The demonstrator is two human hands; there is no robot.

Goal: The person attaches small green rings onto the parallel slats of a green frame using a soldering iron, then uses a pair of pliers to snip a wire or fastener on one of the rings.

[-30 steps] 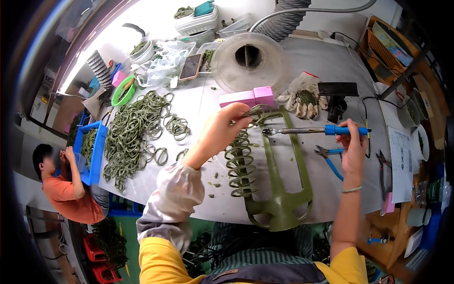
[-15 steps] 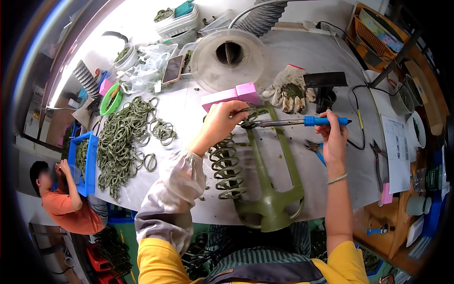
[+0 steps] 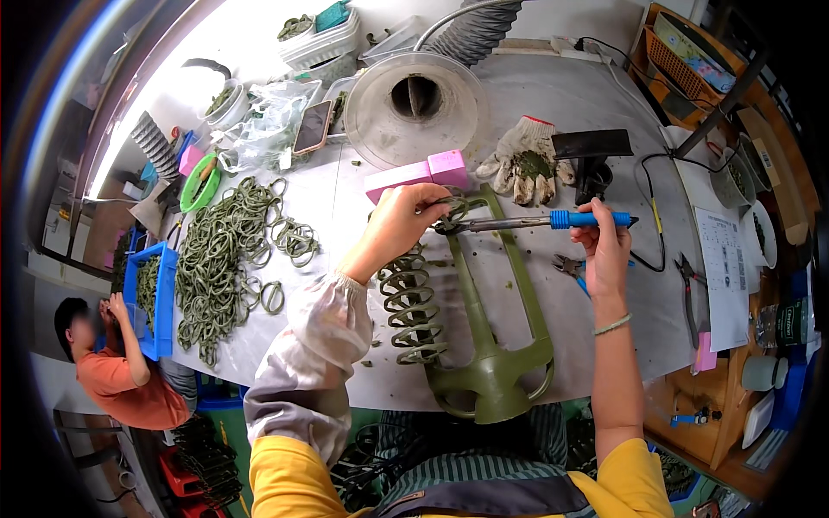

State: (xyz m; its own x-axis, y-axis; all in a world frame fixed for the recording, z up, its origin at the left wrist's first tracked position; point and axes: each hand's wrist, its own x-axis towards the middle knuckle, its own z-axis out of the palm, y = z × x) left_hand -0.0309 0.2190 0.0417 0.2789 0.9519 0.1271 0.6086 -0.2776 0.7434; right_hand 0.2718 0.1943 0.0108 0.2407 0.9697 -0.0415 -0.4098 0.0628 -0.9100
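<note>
My left hand (image 3: 399, 214) is closed in a pinch on a small dark-green ring (image 3: 458, 205) above the middle of the table. A blue-handled soldering iron (image 3: 570, 219) is held in my right hand (image 3: 607, 246), fingers closed round its grip. Its metal shaft points left, and the tip meets or nearly meets the ring by my left fingertips; exact contact is hard to tell. Below lies an olive-green frame (image 3: 490, 367) with two long bars. A row of green rings (image 3: 413, 315) stands along its left side, partly hidden by my left hand.
Loose green rings (image 3: 220, 259) are heaped at left. Pink blocks (image 3: 401, 180), a clear funnel-shaped hood (image 3: 367, 116), a stained glove (image 3: 522, 160) and a black stand (image 3: 591, 147) lie beyond my hands. Pliers (image 3: 688, 293) lie at right. Another person (image 3: 129, 384) works far left beside a blue tray (image 3: 166, 298).
The soldering iron and my right hand have shifted very slightly left. My left hand keeps its pinch on the ring in nearly the same place.
</note>
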